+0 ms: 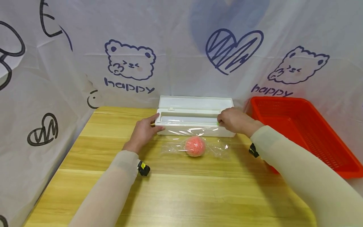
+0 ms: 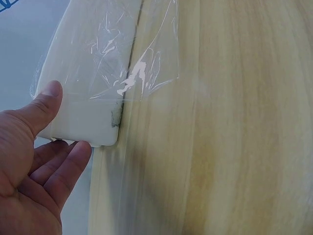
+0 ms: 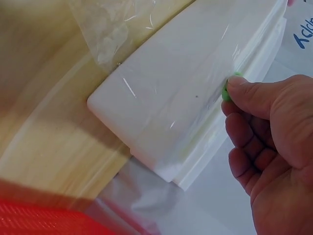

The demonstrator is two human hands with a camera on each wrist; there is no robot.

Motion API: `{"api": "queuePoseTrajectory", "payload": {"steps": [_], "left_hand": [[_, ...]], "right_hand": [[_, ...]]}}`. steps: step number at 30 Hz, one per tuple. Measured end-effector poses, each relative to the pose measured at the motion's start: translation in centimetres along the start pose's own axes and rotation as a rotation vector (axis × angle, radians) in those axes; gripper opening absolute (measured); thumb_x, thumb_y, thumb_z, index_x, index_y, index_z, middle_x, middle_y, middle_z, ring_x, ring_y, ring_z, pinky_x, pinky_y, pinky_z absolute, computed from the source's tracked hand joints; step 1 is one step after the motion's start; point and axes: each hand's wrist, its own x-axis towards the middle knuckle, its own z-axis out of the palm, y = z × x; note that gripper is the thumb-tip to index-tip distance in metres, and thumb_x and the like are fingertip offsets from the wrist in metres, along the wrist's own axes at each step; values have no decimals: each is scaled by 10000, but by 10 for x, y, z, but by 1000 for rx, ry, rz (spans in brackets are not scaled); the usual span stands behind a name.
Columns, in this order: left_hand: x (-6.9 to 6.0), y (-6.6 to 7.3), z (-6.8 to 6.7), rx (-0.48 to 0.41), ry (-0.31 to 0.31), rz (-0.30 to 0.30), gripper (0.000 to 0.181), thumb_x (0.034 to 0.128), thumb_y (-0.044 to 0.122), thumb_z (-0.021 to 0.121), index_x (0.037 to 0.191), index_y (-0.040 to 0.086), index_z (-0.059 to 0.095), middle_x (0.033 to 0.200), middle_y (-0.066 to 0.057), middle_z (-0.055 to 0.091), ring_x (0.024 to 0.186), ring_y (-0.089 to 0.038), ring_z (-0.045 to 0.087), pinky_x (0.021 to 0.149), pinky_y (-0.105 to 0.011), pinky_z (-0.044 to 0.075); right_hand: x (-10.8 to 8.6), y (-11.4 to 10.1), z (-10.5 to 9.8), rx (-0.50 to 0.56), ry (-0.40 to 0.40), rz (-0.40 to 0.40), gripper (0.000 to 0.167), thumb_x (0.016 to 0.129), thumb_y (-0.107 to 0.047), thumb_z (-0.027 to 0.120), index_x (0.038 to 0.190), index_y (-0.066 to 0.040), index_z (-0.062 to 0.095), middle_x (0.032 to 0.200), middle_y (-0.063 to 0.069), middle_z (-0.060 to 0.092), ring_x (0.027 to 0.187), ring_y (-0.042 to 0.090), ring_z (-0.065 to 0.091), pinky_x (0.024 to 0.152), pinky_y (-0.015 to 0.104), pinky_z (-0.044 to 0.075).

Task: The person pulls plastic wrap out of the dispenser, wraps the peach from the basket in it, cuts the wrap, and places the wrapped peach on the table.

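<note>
A long white cling film dispenser (image 1: 173,130) lies on the table with its lid (image 1: 195,102) raised at the back. Inside lies a white roll (image 1: 187,119), and clear film (image 2: 100,58) hangs down over the front. My left hand (image 1: 143,130) grips the left end, thumb on the front face and fingers at the end wall. At the right part of the rim, my right hand (image 1: 236,121) pinches a small green slider cutter (image 3: 225,94) between thumb and forefinger. A pink ball (image 1: 195,146) lies in front, on or in a strip of clear film (image 1: 171,147).
A red plastic basket (image 1: 326,126) stands at the right, beside my right forearm. The wooden table (image 1: 181,195) meets a white printed curtain (image 1: 181,56) behind the dispenser and at the left.
</note>
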Motion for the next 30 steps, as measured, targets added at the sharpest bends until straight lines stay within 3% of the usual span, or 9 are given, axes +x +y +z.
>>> {"api": "queuePoseTrajectory", "payload": {"steps": [8, 16, 30], "left_hand": [[0, 0, 1, -4, 2, 12, 761, 984, 318, 761, 1638, 210, 389, 1524, -135, 591, 1306, -281, 635, 925, -378, 607], [-1, -1, 1, -19, 3, 3, 762, 986, 313, 758, 1641, 211, 383, 1532, -134, 583, 1305, -281, 634, 920, -368, 607], [-2, 0, 0, -40, -2, -16, 757, 990, 303, 751, 1644, 232, 376, 1553, -116, 567, 1242, -247, 642, 841, -315, 603]], "right_hand": [[-8, 6, -2, -9, -28, 20, 74, 959, -59, 726, 904, -85, 767, 835, 32, 703, 752, 224, 587, 808, 414, 572], [-22, 20, -3, -22, -18, 36, 117, 928, -21, 717, 842, -96, 745, 775, 28, 633, 720, 218, 541, 701, 351, 522], [-31, 28, -8, -23, -77, 108, 65, 927, -43, 727, 929, -84, 778, 889, 69, 606, 797, 246, 550, 746, 350, 525]]}}
